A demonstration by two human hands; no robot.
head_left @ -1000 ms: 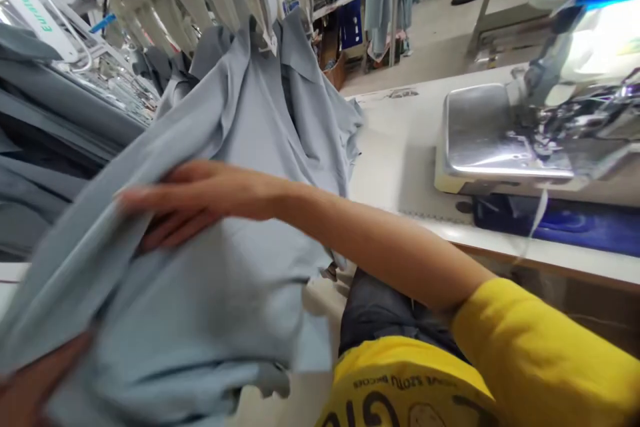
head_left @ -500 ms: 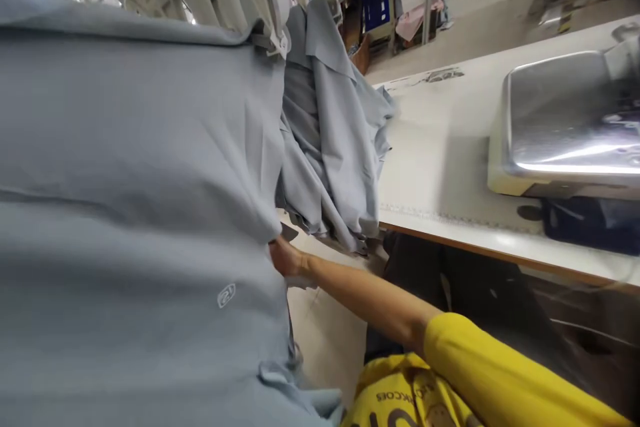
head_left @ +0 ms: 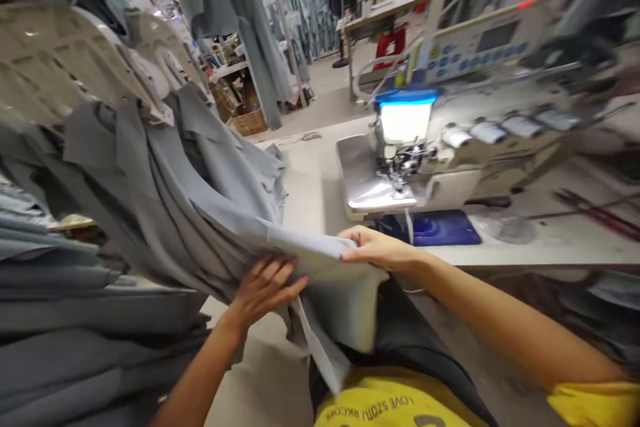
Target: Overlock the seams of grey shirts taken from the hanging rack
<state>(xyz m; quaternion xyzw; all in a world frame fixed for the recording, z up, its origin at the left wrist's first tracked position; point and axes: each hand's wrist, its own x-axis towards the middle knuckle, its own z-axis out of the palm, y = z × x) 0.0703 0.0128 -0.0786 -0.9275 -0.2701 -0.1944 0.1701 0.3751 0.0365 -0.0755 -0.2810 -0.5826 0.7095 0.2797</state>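
Observation:
A grey-blue garment panel [head_left: 305, 243] stretches from the hanging bundle toward my lap. My right hand [head_left: 373, 247] pinches its upper edge between thumb and fingers. Against the lower side of the cloth lies my left hand [head_left: 267, 290], its fingers spread and slightly blurred. More grey-blue pieces [head_left: 145, 167] hang at the left from a pale plastic hanger clamp [head_left: 155, 107]. The panel's lower corner drapes over my dark trousers.
A sewing machine [head_left: 480, 153] with a lit needle area and several thread cones stands on the white table [head_left: 305, 180]. By its front edge lie a dark blue phone-like slab [head_left: 445, 227] and tweezers-like tools [head_left: 600, 213]. Folded grey cloth [head_left: 75, 347] is stacked lower left.
My view has swung right toward the sewing machine. The large panel that filled the left has moved away, and both hands are now on cloth in front of me.

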